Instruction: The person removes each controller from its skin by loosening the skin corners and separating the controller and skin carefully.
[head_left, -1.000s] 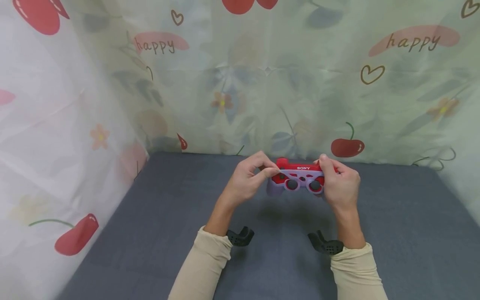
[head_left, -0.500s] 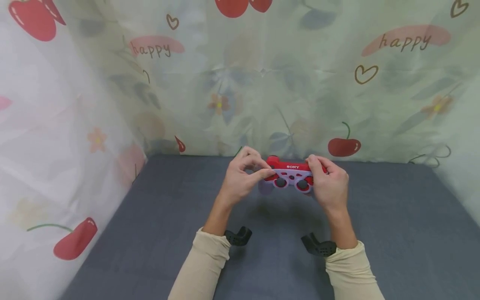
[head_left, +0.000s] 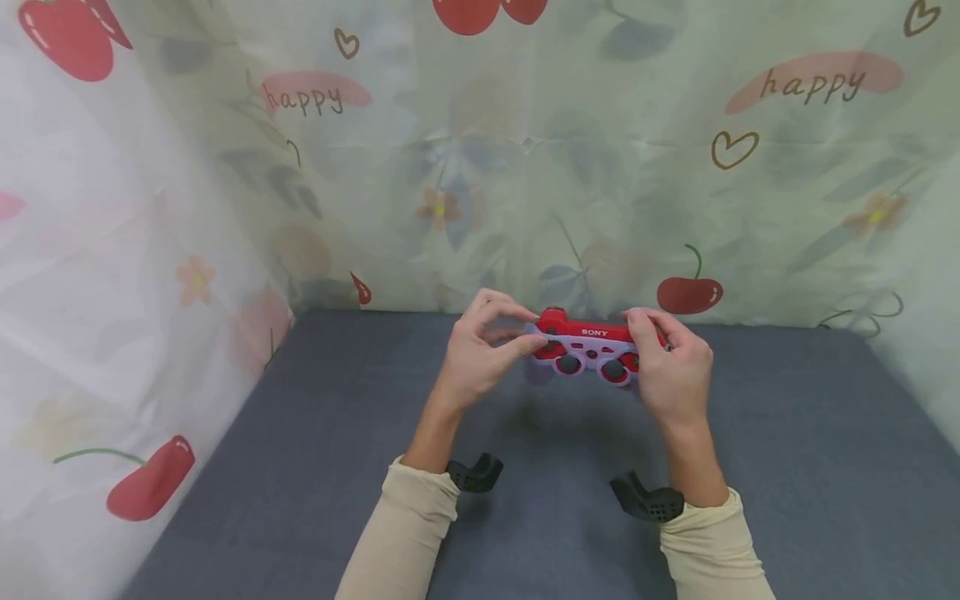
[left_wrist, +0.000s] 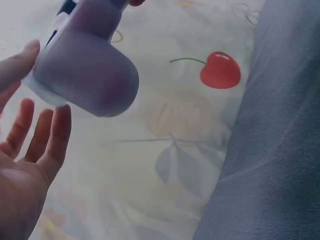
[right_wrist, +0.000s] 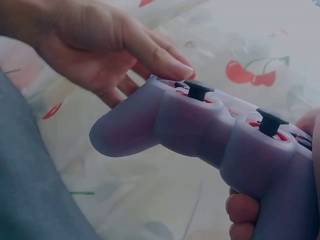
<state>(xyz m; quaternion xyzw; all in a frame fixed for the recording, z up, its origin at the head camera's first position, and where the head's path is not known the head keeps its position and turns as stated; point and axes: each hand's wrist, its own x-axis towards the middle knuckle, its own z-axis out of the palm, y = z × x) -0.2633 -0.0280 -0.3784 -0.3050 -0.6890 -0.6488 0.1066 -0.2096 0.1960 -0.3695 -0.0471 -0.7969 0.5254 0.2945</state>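
A red game controller [head_left: 595,332] with SONY lettering is held above the table, tilted toward me. A pale purple translucent silicone cover [right_wrist: 195,132] wraps its grips and lower face; along the top, the red shell lies bare. Black thumbsticks [right_wrist: 270,120] poke through the cover's holes. My right hand [head_left: 677,375] grips the right end, thumb on top and fingers behind. At the left end my left hand [head_left: 480,354] pinches the cover's edge, thumb on the face and fingertips at the back, as the left wrist view shows. The palm stays apart from the grip.
Dark grey cloth [head_left: 337,433] covers the table beneath the hands. Patterned curtains [head_left: 525,208] with cherries and lettering stand at the back and sides. Black curved mounts [head_left: 477,473] sit at both wrists, below beige sleeves [head_left: 408,533].
The left fingers have spread from a tight pinch at the cover's upper left edge to a wider hold around the left end. Controller and hands shifted left in view, then slightly back right.
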